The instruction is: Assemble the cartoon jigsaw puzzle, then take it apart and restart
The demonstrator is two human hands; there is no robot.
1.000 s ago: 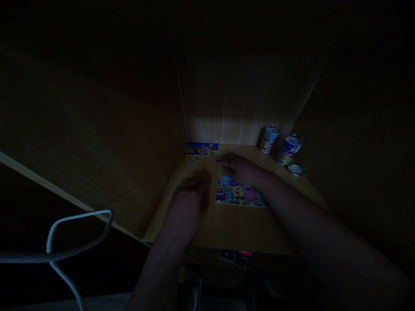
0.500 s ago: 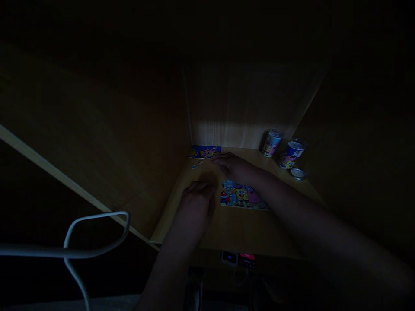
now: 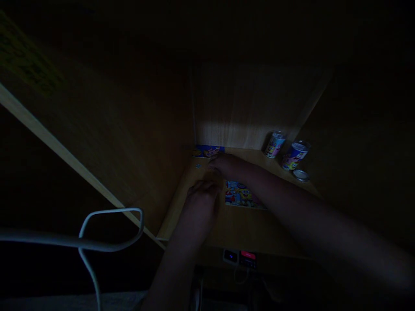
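Centrally, two bare hands, one left hand (image 3: 201, 198) and one right hand (image 3: 225, 166), bend their fingers, grip too dark to tell. One multicoloured cartoon jigsaw (image 3: 240, 195) lies below right of centre; two printed cylindrical cans (image 3: 293, 156) stand farther right.

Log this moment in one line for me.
right hand: near loose piece | left hand: beside puzzle | hold: too dark to tell | cans: back right | lid: beside nearer can
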